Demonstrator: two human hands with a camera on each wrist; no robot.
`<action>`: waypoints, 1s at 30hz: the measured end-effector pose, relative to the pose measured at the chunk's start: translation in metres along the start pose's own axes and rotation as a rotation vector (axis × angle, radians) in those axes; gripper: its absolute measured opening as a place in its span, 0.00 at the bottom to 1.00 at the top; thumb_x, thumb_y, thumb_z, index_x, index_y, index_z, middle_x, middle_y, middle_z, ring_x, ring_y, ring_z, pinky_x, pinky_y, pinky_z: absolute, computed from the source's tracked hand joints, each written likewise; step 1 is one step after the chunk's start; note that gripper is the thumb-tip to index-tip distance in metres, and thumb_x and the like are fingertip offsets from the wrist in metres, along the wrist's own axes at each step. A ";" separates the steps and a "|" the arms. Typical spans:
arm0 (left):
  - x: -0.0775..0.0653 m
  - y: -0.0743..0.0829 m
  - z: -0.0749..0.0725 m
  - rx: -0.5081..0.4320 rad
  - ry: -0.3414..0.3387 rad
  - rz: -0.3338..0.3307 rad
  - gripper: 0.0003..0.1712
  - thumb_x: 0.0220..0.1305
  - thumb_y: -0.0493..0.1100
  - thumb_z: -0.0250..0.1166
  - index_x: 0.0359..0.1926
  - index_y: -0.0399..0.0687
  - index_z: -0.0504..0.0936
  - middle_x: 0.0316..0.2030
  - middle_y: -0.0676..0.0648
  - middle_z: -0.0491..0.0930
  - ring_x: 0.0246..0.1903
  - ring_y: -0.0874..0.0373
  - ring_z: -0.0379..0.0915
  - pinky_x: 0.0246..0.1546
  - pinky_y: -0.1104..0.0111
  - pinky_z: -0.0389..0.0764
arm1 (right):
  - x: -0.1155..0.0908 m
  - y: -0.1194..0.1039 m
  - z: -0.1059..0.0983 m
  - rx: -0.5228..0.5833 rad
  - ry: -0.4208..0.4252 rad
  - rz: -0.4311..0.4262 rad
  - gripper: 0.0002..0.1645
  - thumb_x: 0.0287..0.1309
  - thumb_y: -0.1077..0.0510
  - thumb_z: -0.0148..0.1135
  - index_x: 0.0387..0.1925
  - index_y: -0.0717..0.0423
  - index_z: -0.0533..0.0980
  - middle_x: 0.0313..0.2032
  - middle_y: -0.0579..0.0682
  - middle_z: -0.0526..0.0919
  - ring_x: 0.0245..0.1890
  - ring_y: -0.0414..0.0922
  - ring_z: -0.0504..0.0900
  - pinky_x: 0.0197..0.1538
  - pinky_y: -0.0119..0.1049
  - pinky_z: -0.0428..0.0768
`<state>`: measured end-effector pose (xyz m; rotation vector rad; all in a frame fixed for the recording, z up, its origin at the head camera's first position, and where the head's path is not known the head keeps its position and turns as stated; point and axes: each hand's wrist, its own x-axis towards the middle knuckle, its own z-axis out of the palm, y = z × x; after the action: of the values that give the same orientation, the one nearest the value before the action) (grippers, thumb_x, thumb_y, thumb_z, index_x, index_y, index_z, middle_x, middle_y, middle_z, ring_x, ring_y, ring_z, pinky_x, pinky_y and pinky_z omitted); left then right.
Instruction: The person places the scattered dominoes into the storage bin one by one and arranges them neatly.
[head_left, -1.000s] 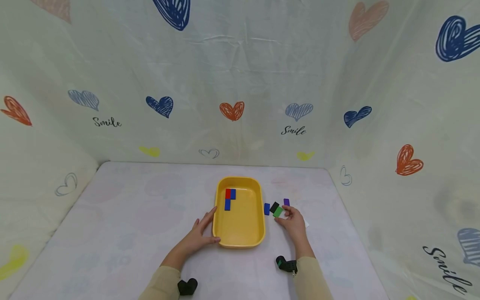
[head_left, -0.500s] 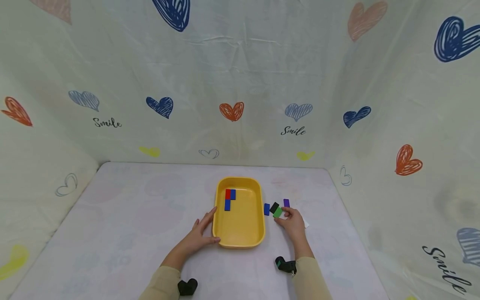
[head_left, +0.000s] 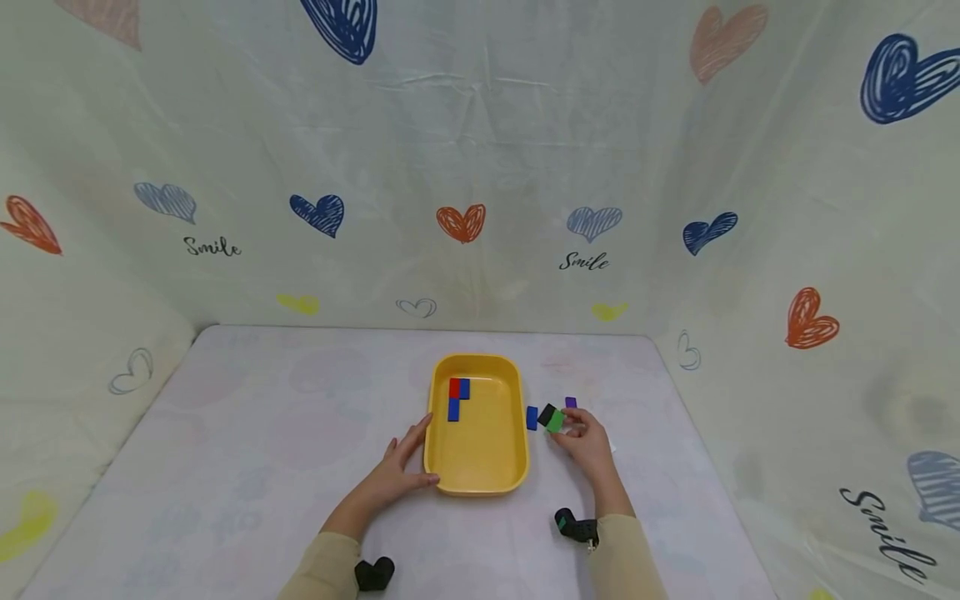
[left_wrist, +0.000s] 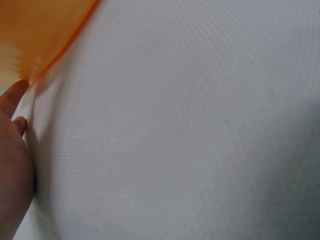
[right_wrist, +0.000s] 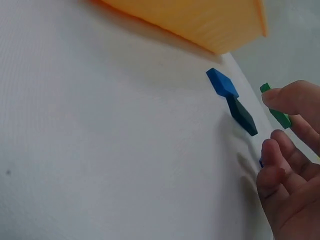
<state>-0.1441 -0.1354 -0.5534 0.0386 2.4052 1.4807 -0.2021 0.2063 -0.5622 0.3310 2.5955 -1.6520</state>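
My right hand (head_left: 588, 446) pinches a small green block (head_left: 555, 421) between thumb and finger. In the right wrist view, the green block (right_wrist: 281, 118) appears above the white table, its middle partly behind the thumb. Beside it lie a black block (head_left: 547, 414) and a blue block (head_left: 532, 418), which stands close to the yellow tray (head_left: 480, 471). My left hand (head_left: 386, 482) rests along the tray's left side, fingertips and thumb touching the rim. Inside the tray, at upper left, sit a red block (head_left: 454, 388) and two blue blocks (head_left: 453, 409).
A purple block (head_left: 571, 402) lies just beyond my right hand, partly covered by it. Something white (head_left: 612, 446) shows behind that hand, mostly hidden. Fabric printed with hearts (head_left: 461, 223) hangs around the table's back and sides.
My right hand has shifted slightly up with the green block and now covers more of the purple block. My left hand and the tray have stayed in place.
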 end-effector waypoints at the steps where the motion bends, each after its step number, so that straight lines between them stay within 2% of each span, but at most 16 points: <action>1: 0.000 0.000 0.000 0.000 0.001 -0.003 0.58 0.48 0.56 0.76 0.76 0.72 0.52 0.73 0.49 0.58 0.75 0.45 0.33 0.70 0.45 0.28 | 0.000 -0.002 -0.001 0.023 -0.009 0.004 0.30 0.49 0.62 0.72 0.56 0.58 0.74 0.47 0.56 0.77 0.32 0.46 0.75 0.31 0.30 0.78; 7: 0.000 0.000 -0.001 0.001 -0.005 0.003 0.58 0.48 0.57 0.76 0.76 0.73 0.51 0.73 0.50 0.58 0.75 0.46 0.33 0.70 0.46 0.28 | 0.001 -0.015 0.000 0.164 -0.027 0.057 0.33 0.48 0.67 0.70 0.58 0.56 0.72 0.36 0.55 0.84 0.30 0.48 0.84 0.37 0.36 0.84; 11: -0.001 -0.001 -0.001 -0.001 -0.011 0.018 0.58 0.49 0.56 0.75 0.76 0.71 0.51 0.73 0.50 0.58 0.75 0.45 0.33 0.70 0.47 0.27 | 0.000 -0.029 0.002 0.189 -0.034 0.058 0.33 0.48 0.67 0.70 0.58 0.54 0.72 0.34 0.53 0.84 0.31 0.48 0.85 0.40 0.37 0.85; 19: 0.001 -0.004 -0.001 -0.003 -0.019 0.029 0.59 0.48 0.57 0.75 0.76 0.69 0.50 0.73 0.49 0.58 0.75 0.46 0.33 0.70 0.49 0.26 | -0.002 -0.060 0.010 0.352 -0.161 -0.047 0.33 0.50 0.70 0.69 0.59 0.60 0.71 0.36 0.57 0.85 0.33 0.48 0.85 0.43 0.37 0.84; 25: 0.001 -0.004 -0.002 -0.006 -0.019 0.034 0.59 0.48 0.57 0.76 0.76 0.69 0.50 0.73 0.49 0.58 0.75 0.46 0.34 0.70 0.50 0.26 | -0.002 -0.079 0.024 0.379 -0.232 -0.061 0.32 0.50 0.72 0.69 0.59 0.61 0.72 0.36 0.58 0.84 0.31 0.48 0.86 0.40 0.37 0.85; 30: 0.001 -0.004 -0.002 -0.006 -0.020 0.039 0.59 0.48 0.57 0.75 0.77 0.68 0.50 0.73 0.49 0.58 0.75 0.46 0.34 0.71 0.51 0.26 | -0.001 -0.091 0.037 0.353 -0.296 -0.081 0.30 0.51 0.73 0.66 0.58 0.62 0.72 0.34 0.58 0.84 0.31 0.50 0.86 0.36 0.39 0.85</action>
<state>-0.1450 -0.1391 -0.5566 0.0986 2.3976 1.4970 -0.2223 0.1357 -0.4967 -0.0109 2.1305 -2.0114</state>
